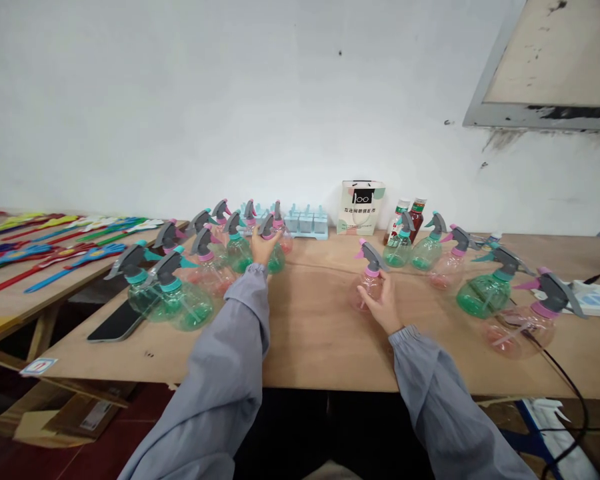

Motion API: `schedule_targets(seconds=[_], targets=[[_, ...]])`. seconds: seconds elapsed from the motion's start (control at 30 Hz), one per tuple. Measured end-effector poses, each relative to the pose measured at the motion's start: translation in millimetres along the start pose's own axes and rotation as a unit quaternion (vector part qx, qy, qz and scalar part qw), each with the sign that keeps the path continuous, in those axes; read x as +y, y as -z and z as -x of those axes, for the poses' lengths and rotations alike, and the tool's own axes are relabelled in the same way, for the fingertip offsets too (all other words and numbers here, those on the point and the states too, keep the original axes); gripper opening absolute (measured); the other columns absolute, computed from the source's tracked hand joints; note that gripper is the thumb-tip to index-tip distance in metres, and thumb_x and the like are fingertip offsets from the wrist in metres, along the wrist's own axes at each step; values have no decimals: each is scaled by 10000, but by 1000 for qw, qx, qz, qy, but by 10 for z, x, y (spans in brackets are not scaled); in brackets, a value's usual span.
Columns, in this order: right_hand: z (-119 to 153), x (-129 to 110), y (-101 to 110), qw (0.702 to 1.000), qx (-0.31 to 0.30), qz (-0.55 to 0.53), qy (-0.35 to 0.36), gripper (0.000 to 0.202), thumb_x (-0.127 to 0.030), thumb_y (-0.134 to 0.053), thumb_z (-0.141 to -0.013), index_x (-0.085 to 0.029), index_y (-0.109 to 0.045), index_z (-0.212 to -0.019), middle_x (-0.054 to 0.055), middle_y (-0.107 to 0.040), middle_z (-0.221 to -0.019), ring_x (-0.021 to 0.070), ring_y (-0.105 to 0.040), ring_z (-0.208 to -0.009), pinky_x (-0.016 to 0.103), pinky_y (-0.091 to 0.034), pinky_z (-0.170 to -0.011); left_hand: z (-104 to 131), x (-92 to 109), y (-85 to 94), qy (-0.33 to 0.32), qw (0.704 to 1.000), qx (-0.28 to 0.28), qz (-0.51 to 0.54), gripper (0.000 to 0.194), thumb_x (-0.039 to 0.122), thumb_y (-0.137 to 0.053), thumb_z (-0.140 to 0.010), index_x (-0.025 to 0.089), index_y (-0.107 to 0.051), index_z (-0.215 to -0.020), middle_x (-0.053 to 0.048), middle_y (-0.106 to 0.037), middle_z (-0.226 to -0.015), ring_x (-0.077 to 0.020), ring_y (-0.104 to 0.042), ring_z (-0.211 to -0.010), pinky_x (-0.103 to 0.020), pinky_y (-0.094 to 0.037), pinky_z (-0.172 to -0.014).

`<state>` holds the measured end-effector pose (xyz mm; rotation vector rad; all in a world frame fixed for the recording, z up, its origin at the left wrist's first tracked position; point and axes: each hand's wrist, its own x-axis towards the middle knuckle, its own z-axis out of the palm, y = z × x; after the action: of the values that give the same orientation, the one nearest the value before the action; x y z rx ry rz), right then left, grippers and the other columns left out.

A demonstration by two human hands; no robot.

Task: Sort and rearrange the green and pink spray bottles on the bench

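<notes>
My right hand is wrapped around the body of a pink spray bottle with a grey trigger head, upright at the middle of the table. Farther left, my left hand is closed at the neck of another spray bottle with a grey head and pink collar; the hand hides much of it. Around that hand cluster several spray bottles, among them a green one and a pink one. To the right of my right hand stand more, including a green bottle and a pink bottle.
Along the wall are a light-blue mould set, a paper bag and sauce bottles. A phone lies at the table's left. Colourful hand-shaped strips cover the left table. A black cable hangs over the right front edge.
</notes>
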<state>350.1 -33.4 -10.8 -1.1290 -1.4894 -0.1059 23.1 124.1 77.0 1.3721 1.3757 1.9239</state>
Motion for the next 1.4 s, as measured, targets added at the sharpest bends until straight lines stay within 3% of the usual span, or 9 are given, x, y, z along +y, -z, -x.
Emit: schedule_targets(seconds=[0.13,0.2,0.4,0.53,0.7,0.83,0.93,1.17,1.4], targets=[[5,2,-10,1000,2,1,1,608,-552,-657,-857,-186,-487,-1312,147,-596,-1192,307,-583,-1111,532,-486,-973,343,130,68,-109,985,135,9,666,352,-764,-781,131,-393,-1288,-200,-433,-1414,-254,-472,-1302,-366,-355,-1100],[14,-19,-24,1000,-1,-3,3,613,-548,-657,-858,-190,-484,-1325,148,-600,-1202,310,-587,-1119,540,-487,-980,643,225,75,-142,980,132,41,580,389,-605,-900,141,-330,-1347,-211,-340,-1488,-256,-414,-1362,-375,-321,-1138],[85,-223,-105,994,-92,-33,51,627,-461,-635,-897,-235,-441,-1448,151,-585,-1355,324,-560,-1257,549,-463,-1072,1580,705,-178,-113,967,-202,110,876,429,-883,-602,240,-441,-1334,-149,-430,-1462,-327,-383,-1434,-413,-283,-1192],[152,-391,-147,980,-167,-65,89,612,-427,-594,-932,-239,-434,-1492,142,-599,-1385,316,-547,-1321,538,-458,-1108,1875,901,-425,-63,962,-243,108,953,369,-947,-512,222,-463,-1319,-161,-492,-1390,-362,-425,-1398,-482,-267,-1196],[-7,-354,-18,961,-236,-105,97,548,-485,-601,-926,-263,-555,-1426,108,-616,-1413,304,-547,-1343,498,-447,-1134,1829,789,-432,-35,980,-190,53,657,388,-818,-726,211,-441,-1234,-144,-558,-1290,-271,-581,-1206,-438,-438,-1045],[-541,72,133,998,22,-54,-28,443,-491,-498,-972,-236,-589,-1323,114,-634,-1331,278,-567,-1271,510,-434,-1109,1684,676,-289,-37,970,-220,96,446,384,-731,-813,237,-488,-1157,-109,-624,-1238,-186,-640,-1015,-336,-507,-901],[-1003,495,133,979,170,40,-106,552,-487,-559,-911,-153,-492,-1346,186,-550,-1347,307,-505,-1292,536,-391,-1114,1606,662,-231,-20,966,-227,125,479,377,-710,-835,254,-504,-1250,-85,-648,-1206,-168,-651,-993,-312,-510,-886],[-1460,1039,-59,954,129,130,-237,683,-336,-718,-745,-69,-431,-1304,297,-509,-1365,407,-445,-1332,579,-315,-1133,1496,669,-135,22,949,-272,157,586,420,-756,-811,267,-584,-1351,-68,-697,-1221,-199,-636,-1178,-315,-447,-1063],[-1130,1014,-62,973,75,94,-198,600,-470,-710,-754,-151,-493,-1213,221,-595,-1271,363,-544,-1227,555,-416,-1062,1401,715,6,208,905,-277,245,472,467,-784,-754,193,-697,-1129,-119,-746,-1184,-266,-694,-1133,-304,-554,-875]])
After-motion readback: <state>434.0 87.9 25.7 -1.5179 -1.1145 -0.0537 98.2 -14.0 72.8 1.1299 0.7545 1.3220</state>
